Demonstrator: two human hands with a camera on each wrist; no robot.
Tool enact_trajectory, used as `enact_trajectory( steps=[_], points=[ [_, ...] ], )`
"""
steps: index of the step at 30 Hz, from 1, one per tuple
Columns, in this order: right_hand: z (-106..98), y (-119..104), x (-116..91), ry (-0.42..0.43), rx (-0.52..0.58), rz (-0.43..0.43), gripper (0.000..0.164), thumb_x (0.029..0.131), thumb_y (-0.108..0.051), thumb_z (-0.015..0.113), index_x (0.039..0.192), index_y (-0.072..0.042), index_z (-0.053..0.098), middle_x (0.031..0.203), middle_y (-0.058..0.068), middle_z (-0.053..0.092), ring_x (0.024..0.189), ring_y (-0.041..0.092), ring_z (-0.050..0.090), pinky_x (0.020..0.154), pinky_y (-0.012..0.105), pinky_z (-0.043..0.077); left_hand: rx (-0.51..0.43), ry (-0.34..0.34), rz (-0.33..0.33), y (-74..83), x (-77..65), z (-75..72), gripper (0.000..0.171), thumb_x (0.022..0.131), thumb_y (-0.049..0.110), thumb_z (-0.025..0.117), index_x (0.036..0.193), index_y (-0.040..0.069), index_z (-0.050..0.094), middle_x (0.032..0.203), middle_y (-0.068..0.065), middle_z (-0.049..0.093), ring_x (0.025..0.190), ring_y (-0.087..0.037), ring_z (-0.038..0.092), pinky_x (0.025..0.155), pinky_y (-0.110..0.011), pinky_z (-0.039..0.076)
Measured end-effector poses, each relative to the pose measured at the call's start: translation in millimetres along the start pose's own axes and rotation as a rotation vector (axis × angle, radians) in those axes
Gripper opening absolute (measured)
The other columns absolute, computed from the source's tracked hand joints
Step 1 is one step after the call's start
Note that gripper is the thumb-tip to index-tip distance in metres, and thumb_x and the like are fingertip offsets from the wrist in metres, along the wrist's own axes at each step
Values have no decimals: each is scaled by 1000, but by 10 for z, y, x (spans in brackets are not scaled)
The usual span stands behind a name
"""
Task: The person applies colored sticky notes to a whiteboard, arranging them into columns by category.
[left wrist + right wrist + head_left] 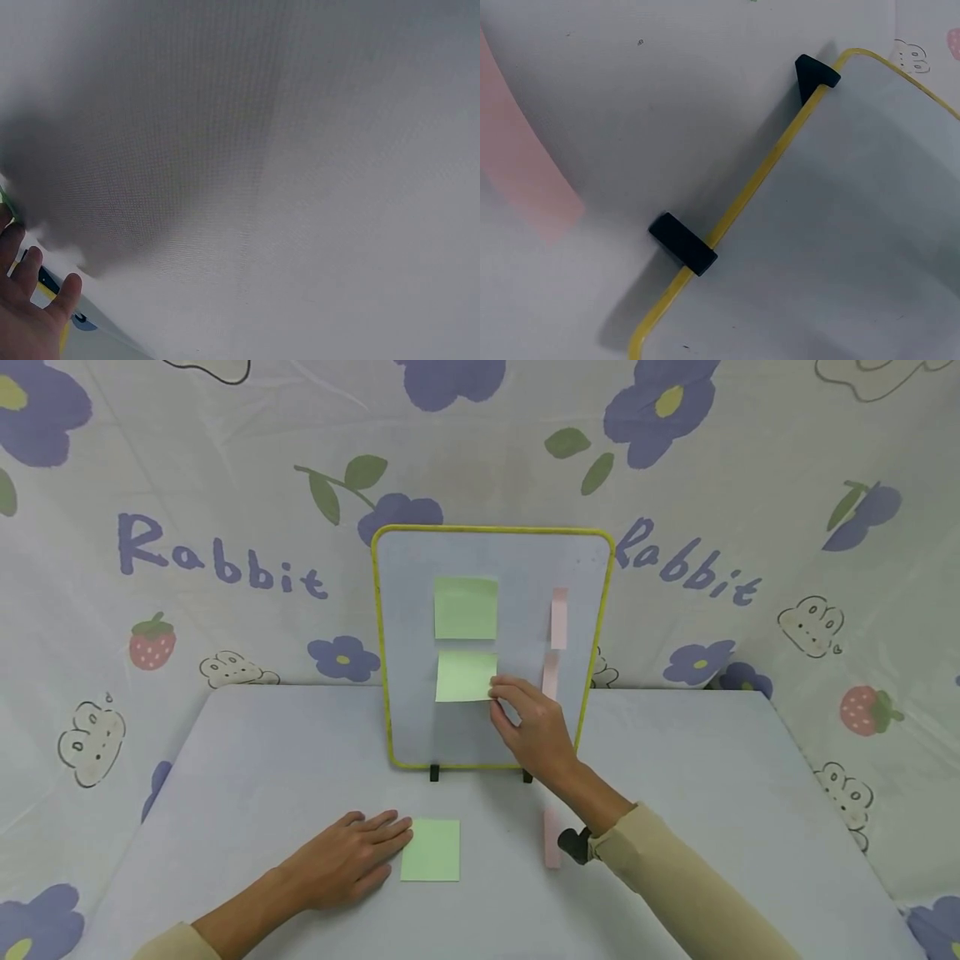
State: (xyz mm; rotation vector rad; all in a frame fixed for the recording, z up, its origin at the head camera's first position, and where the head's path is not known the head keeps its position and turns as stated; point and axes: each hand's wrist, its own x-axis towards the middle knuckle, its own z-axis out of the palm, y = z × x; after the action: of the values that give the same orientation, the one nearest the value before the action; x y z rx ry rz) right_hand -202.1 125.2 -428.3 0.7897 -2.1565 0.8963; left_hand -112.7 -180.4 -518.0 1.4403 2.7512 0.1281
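A whiteboard (408, 635) with a yellow rim stands upright on the table, with two green sticky notes on it, one above the other. My right hand (536, 727) pinches the lower right corner of the lower green sticky note (465, 677); the upper green sticky note (466, 608) is untouched. Down on the table, my left hand (341, 864) rests palm down, its fingertips at the left edge of another green sticky note (431, 852). Part of the left hand (30, 315) shows in the left wrist view with fingers spread. The right wrist view does not show the right hand.
Pink strips are on the board's right side: an upper pink strip (558, 618) and a lower pink strip (551, 672), partly behind the hand. Another pink strip (552, 843) lies beneath the right forearm. Black feet (682, 244) hold up the board. Behind hangs a patterned cloth (247, 468).
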Motion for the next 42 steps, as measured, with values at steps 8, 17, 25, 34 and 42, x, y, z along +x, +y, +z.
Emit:
enact_trajectory(
  steps=[8,17,25,34,42],
  points=[
    [-7,29,5,-28,-27,-13,9,85,7,70,94,4,70,108,16,70,95,28,70,70,35,58,16,12,3,-5,0,-1,46,101,28,54,143,8,55,149,-5,51,135,-24,49,98,-47,47],
    [-3,54,15,-54,-59,-13,10,85,7,71,94,3,70,109,16,70,96,28,70,75,35,58,12,14,-6,9,8,-23,46,101,28,54,142,8,56,148,-5,52,135,-24,50,97,-46,47],
    [8,66,15,-63,-74,2,9,86,5,70,95,2,70,110,15,70,100,28,70,77,36,58,90,43,48,25,92,-110,40,98,26,57,133,7,62,139,-7,59,129,-25,55,94,-46,49],
    [15,69,15,-66,-79,2,10,86,5,71,96,2,70,110,16,70,99,28,70,75,36,58,265,410,-40,-147,569,-693,45,89,14,67,132,3,63,139,-12,59,126,-28,57,94,-49,48],
    [28,65,-10,-76,-91,25,13,87,5,71,99,2,70,110,15,70,98,27,70,76,35,58,369,471,-127,-258,973,-1020,59,91,8,57,149,3,44,157,-9,39,144,-27,36,104,-56,39]
  ],
)
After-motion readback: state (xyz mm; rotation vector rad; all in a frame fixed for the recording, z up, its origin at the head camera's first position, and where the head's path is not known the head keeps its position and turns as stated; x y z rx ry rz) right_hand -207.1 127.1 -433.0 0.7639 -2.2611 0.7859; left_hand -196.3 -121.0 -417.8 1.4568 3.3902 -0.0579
